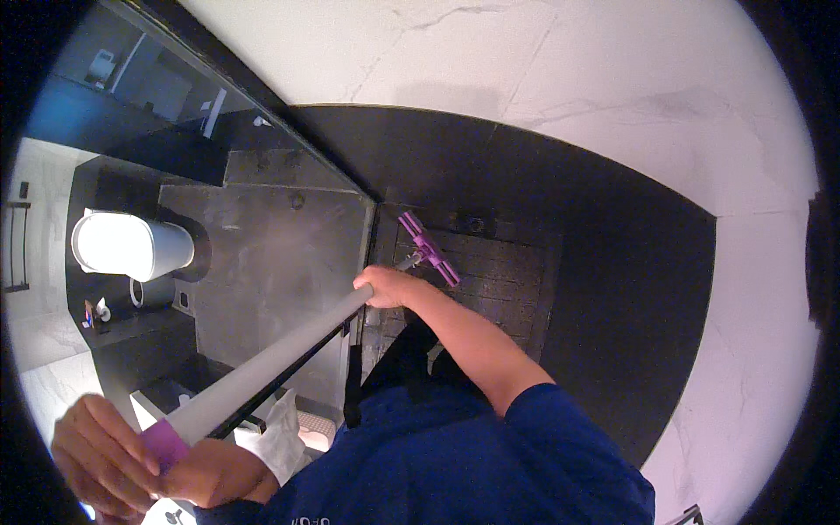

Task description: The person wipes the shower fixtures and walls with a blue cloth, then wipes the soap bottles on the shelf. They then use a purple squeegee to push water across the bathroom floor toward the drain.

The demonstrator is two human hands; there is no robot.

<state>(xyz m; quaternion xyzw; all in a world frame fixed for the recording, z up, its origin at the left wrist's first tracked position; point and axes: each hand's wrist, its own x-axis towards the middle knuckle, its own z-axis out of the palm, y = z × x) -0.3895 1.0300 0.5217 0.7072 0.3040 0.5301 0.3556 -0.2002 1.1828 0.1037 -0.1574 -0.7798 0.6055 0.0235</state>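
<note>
My left hand (108, 453) closes around the purple end cap (164, 446) of a long grey mop pole (275, 364), at the lower left. Farther down, my right hand (390, 287) grips the same pole. Beyond that hand, the mop's purple head (430, 249) is over the dark tiled shower floor (495, 275), tilted across the view. I cannot tell whether its underside touches the tiles.
A dark-framed glass partition (328, 164) runs left of the mop head. Past it stand a white toilet (131, 244) and a pinkish plastic basket (316, 430). White marbled wall (623, 79) rises above dark lower tiles (630, 282). A floor drain (476, 222) lies near the mop head.
</note>
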